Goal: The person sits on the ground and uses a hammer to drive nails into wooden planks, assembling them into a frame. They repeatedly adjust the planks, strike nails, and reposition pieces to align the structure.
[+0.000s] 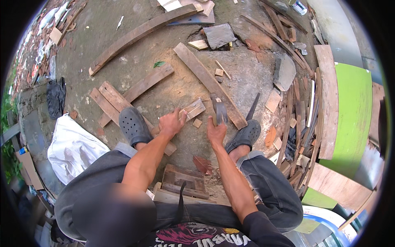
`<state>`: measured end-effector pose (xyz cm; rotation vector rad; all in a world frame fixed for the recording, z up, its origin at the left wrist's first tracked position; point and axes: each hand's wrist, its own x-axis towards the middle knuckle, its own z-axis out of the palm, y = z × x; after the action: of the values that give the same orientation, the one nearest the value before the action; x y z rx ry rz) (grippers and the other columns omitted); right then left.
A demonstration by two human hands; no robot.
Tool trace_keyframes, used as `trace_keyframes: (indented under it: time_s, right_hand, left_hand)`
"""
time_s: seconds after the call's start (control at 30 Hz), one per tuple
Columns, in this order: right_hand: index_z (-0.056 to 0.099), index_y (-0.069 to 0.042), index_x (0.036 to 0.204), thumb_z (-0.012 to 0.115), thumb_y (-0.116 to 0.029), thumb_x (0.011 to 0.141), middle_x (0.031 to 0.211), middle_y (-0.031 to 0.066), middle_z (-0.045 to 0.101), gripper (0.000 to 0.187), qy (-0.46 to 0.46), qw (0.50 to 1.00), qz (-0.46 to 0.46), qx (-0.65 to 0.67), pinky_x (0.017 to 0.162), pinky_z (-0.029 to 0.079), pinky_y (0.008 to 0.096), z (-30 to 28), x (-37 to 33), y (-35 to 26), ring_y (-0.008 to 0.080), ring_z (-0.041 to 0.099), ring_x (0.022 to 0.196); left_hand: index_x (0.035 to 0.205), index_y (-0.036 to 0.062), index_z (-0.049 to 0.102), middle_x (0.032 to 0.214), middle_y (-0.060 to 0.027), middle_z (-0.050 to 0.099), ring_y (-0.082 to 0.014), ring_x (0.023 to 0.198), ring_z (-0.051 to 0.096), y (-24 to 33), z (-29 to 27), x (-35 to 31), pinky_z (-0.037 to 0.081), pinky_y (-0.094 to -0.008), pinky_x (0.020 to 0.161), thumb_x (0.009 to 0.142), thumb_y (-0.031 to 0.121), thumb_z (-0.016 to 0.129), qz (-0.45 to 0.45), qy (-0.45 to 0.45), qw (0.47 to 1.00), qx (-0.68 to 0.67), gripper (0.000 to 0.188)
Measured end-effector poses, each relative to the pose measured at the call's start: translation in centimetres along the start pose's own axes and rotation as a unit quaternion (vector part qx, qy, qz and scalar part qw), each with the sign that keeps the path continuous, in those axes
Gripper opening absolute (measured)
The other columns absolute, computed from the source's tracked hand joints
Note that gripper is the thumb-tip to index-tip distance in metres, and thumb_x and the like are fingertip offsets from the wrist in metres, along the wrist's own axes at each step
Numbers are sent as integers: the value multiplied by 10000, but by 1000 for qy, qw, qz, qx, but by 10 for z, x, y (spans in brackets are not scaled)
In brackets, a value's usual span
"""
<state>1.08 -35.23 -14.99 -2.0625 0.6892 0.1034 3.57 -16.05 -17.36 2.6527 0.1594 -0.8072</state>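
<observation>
Holding on to a short wooden block (193, 109), right between the two feet, with the left hand (170, 124) closed round its near end and the far end poking out to the right. Gripping, just across from it, a dark-headed tool in the right hand (217, 131), fingers curled round and thumb pointing away from the body; probably a hammer (221, 112), though hard to be sure from overhead. Spotting a small wooden cube (197, 123) on the ground between the two hands, just below the block. Running slantwise beyond them, past the hammer toward the right clog (244, 136): a long plank (207, 80). Over to the left clog (135, 124), set right over some narrow boards (111, 99), with another board (154, 78) lying aslant beneath them. Closer in, between the legs, a low wooden frame (183, 181). Further out now, to a crumpled white sack (76, 148) on the left, a flat grey slab (219, 36) ahead, and a bright green panel (354, 119) far right.
</observation>
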Motion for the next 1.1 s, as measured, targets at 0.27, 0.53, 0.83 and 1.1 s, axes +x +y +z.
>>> trace_keyframes:
  time_s: [0.27, 0.53, 0.83, 1.1]
  right_hand:
    - [674, 26, 912, 660, -239, 884, 743, 286, 637, 267, -49, 992, 45, -109, 679, 500, 475, -5, -5, -3, 456, 674, 769]
    - [674, 26, 905, 642, -206, 877, 742, 288, 642, 236, -4, 999, -39, -25, 656, 492, 476, -13, 4, -74, 456, 676, 756]
    - [673, 23, 928, 614, -204, 895, 780, 290, 655, 237, -87, 987, 51, -123, 690, 500, 456, -24, 9, -60, 443, 686, 801]
    - [671, 45, 990, 628, -214, 899, 778, 285, 659, 278, -19, 996, -30, -78, 717, 500, 454, -15, -6, 1, 421, 688, 794]
  left_hand:
    - [1252, 163, 651, 979, -192, 731, -379, 849, 716, 1, 6, 1, 563, -479, 742, 984, 556, 450, 14, 40, 999, -6, 517]
    - [1248, 145, 644, 1008, -195, 722, -374, 852, 717, -6, 11, 0, 572, -475, 740, 976, 541, 482, 20, 55, 998, -16, 506]
    - [1192, 103, 655, 965, -212, 715, -380, 835, 715, -6, 13, 0, 576, -480, 723, 970, 517, 513, 42, 91, 994, -42, 490]
    - [1175, 101, 659, 974, -204, 719, -370, 852, 716, 1, 7, -1, 574, -477, 749, 973, 523, 502, 38, 63, 997, -38, 494]
